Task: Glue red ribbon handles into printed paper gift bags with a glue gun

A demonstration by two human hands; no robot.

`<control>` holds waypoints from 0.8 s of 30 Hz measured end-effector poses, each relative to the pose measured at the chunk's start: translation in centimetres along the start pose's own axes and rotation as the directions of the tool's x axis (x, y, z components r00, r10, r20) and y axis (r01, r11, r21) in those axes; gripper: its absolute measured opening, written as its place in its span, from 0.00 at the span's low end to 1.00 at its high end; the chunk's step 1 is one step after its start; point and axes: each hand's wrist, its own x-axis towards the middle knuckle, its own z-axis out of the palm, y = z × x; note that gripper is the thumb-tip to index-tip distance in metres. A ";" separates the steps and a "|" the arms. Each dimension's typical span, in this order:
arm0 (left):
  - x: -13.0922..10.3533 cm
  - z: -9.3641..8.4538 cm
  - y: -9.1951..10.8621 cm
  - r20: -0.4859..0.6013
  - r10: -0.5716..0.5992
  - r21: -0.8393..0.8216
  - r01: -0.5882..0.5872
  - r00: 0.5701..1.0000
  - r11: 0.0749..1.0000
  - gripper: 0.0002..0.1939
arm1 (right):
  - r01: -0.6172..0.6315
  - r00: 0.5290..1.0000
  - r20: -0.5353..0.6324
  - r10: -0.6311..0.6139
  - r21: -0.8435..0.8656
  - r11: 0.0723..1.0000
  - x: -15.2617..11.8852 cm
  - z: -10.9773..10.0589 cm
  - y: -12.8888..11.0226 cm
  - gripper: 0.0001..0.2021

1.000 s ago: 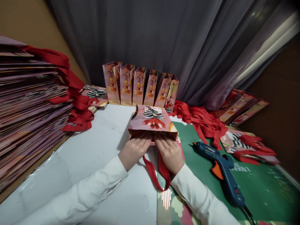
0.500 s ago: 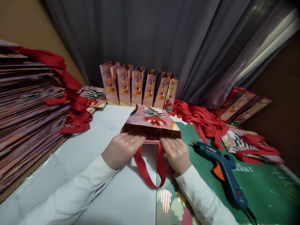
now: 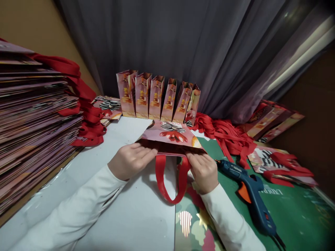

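A pink printed paper gift bag (image 3: 171, 136) lies on its side in front of me, its open mouth facing me. A red ribbon handle (image 3: 160, 179) loops down from the near edge of that mouth. My left hand (image 3: 131, 161) grips the mouth's left side, its fingertips tucked inside. At the right side, my right hand (image 3: 204, 171) holds the bag the same way, close to one end of the ribbon. The fingertips of both hands are hidden within the bag.
Several finished-looking bags (image 3: 156, 99) stand along the grey curtain. A tall stack of flat bags (image 3: 34, 129) rises at left. Red ribbons (image 3: 226, 134) lie heaped behind a blue glue gun (image 3: 251, 188) on a green board (image 3: 293, 216). More bags (image 3: 272, 118) lean at far right.
My hands have moved slightly apart, and the bag's mouth is spread wider. The ribbon loop has shifted a little right and up. The view has shifted slightly.
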 end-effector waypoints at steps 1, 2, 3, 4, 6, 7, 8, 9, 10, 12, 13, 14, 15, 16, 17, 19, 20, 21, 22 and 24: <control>0.0 -0.2 -0.1 0.017 0.001 -0.007 -0.001 1.000 1.000 0.17 | 0.001 1.000 -0.012 -0.001 -0.002 1.000 0.1 -0.1 0.0 0.11; 0.0 -0.3 -0.3 0.032 0.001 -0.014 0.000 0.999 1.000 0.17 | 0.003 1.000 -0.015 -0.003 -0.001 1.000 0.1 -0.2 0.0 0.11; 0.0 -0.5 -0.4 0.046 0.003 -0.018 -0.002 0.999 1.000 0.16 | 0.010 1.000 -0.012 -0.010 0.002 1.000 0.1 -0.2 0.1 0.11; 0.1 -0.6 -0.5 0.050 0.013 -0.015 -0.012 0.999 1.000 0.16 | 0.020 1.000 -0.005 -0.020 0.005 1.000 0.2 -0.2 0.1 0.12; 0.5 -0.7 -0.6 0.030 0.039 0.006 -0.039 0.999 0.999 0.14 | 0.048 0.999 0.016 -0.048 -0.001 0.999 0.2 -0.3 0.2 0.13; 0.7 -0.7 -0.5 0.016 0.052 0.015 -0.052 0.999 0.999 0.14 | 0.066 0.997 0.033 -0.066 -0.009 0.998 0.3 -0.3 0.3 0.13; 0.9 -0.6 -0.5 0.002 0.065 0.021 -0.065 0.998 0.998 0.14 | 0.082 0.995 0.049 -0.081 -0.016 0.997 0.3 -0.3 0.4 0.14; 1.1 -0.5 -0.4 -0.011 0.076 0.022 -0.076 0.997 0.997 0.14 | 0.096 0.994 0.064 -0.094 -0.017 0.995 0.3 -0.3 0.4 0.14; 1.2 -0.4 -0.3 -0.024 0.082 0.020 -0.081 0.996 0.996 0.15 | 0.103 0.992 0.074 -0.102 -0.011 0.995 0.3 -0.3 0.5 0.15; 1.3 -0.2 0.0 -0.058 0.074 0.010 -0.073 0.996 0.997 0.15 | 0.091 0.994 0.066 -0.092 0.022 0.996 0.2 -0.4 0.6 0.15; 1.4 -0.1 0.1 -0.089 0.061 0.004 -0.061 0.994 0.998 0.14 | 0.074 0.996 0.044 -0.076 0.039 0.996 0.1 -0.4 0.7 0.14; 1.4 0.0 0.2 -0.122 0.046 -0.005 -0.047 0.991 0.999 0.13 | 0.059 0.998 0.014 -0.060 0.054 0.997 0.1 -0.4 0.7 0.13; 1.4 0.0 0.2 -0.154 0.035 -0.017 -0.038 0.987 0.999 0.12 | 0.046 0.999 -0.013 -0.045 0.063 0.997 0.0 -0.5 0.7 0.12; 1.4 -0.1 0.3 -0.178 0.030 -0.028 -0.036 0.984 0.999 0.11 | 0.035 0.999 -0.034 -0.032 0.067 0.997 0.0 -0.5 0.7 0.11; 1.4 -0.1 0.3 -0.187 0.032 -0.038 -0.039 0.982 0.999 0.10 | 0.025 0.999 -0.045 -0.022 0.068 0.997 0.0 -0.5 0.6 0.10; 1.5 -0.3 0.4 -0.160 0.032 -0.042 -0.040 0.987 0.998 0.10 | 0.009 0.999 -0.034 -0.007 0.065 0.998 0.0 -0.5 0.4 0.11; 1.6 -0.4 0.6 -0.126 0.023 -0.031 -0.027 0.992 0.999 0.10 | 0.008 1.000 -0.017 -0.007 0.061 0.998 0.1 -0.5 0.2 0.11; 1.7 -0.4 0.9 -0.082 0.004 -0.011 -0.005 0.997 1.000 0.11 | 0.020 1.000 0.002 -0.021 0.055 0.998 0.2 -0.5 -0.1 0.12; 1.8 -0.3 1.3 -0.037 -0.019 0.014 0.019 0.999 1.000 0.11 | 0.046 0.999 0.021 -0.047 0.050 0.998 0.3 -0.4 -0.3 0.13; 1.9 -0.1 2.3 0.036 -0.061 0.063 0.059 0.997 0.996 0.12 | 0.102 0.993 0.056 -0.105 0.049 0.994 0.5 -0.2 -1.0 0.14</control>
